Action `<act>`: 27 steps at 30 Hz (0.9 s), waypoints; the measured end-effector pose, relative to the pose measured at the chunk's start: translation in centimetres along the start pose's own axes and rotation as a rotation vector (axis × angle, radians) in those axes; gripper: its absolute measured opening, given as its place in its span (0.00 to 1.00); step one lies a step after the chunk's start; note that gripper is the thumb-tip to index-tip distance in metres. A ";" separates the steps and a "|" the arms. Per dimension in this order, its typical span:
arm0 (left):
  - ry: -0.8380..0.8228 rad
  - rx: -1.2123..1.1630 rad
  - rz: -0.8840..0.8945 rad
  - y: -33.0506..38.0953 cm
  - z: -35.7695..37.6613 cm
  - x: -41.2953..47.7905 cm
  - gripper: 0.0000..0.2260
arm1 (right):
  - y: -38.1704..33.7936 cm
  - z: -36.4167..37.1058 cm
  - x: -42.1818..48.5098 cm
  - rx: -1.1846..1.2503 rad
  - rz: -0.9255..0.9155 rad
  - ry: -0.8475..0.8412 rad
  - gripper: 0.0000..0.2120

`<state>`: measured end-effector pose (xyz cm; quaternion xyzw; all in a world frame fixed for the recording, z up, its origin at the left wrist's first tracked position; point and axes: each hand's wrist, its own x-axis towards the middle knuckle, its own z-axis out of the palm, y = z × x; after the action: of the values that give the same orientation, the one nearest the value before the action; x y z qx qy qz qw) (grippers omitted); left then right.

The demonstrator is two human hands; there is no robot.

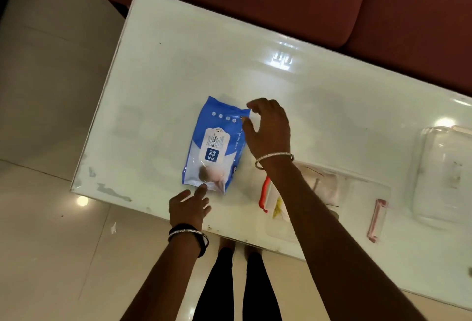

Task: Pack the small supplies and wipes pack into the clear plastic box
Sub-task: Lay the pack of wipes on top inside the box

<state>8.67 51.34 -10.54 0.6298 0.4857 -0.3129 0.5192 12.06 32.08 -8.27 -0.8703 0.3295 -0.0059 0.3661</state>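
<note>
the mee mee wet wipes pack (215, 143) lies flat on the glass table (178, 52), left of the clear plastic box (357, 193). it looks soft, slick and fairly light; best pinched at the crimped ends. right hand (268, 129) spread at the far corner, left hand (190, 208) fingertips apart, touching the near end.

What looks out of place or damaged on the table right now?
Nothing serious. The wipes pack lies flat and intact on the table, skewed to its edges. The table's near-left edge has chipped, worn patches.

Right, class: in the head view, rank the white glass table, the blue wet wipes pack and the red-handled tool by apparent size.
1. White glass table, by far the largest.
2. Blue wet wipes pack.
3. Red-handled tool, smallest, though an arm partly hides it.
</note>
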 end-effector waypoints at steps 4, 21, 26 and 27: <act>-0.091 0.010 -0.008 0.2 0.5 0.8 0.21 | 0.1 3.3 2.5 0.000 0.147 -0.301 0.31; -0.508 -0.149 0.201 2.6 -1.3 1.8 0.19 | 1.3 0.7 0.9 0.292 0.498 -0.431 0.24; -0.545 -0.059 0.268 3.7 -1.6 0.2 0.19 | 1.2 -3.5 -3.5 0.473 0.434 -0.214 0.12; -0.570 -0.020 0.302 3.8 -1.3 -0.5 0.19 | 1.4 -4.4 -4.5 0.511 0.423 -0.176 0.12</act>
<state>11.93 52.50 -8.40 0.5764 0.2250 -0.3914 0.6812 6.61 31.16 -4.87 -0.6600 0.4576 0.0628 0.5924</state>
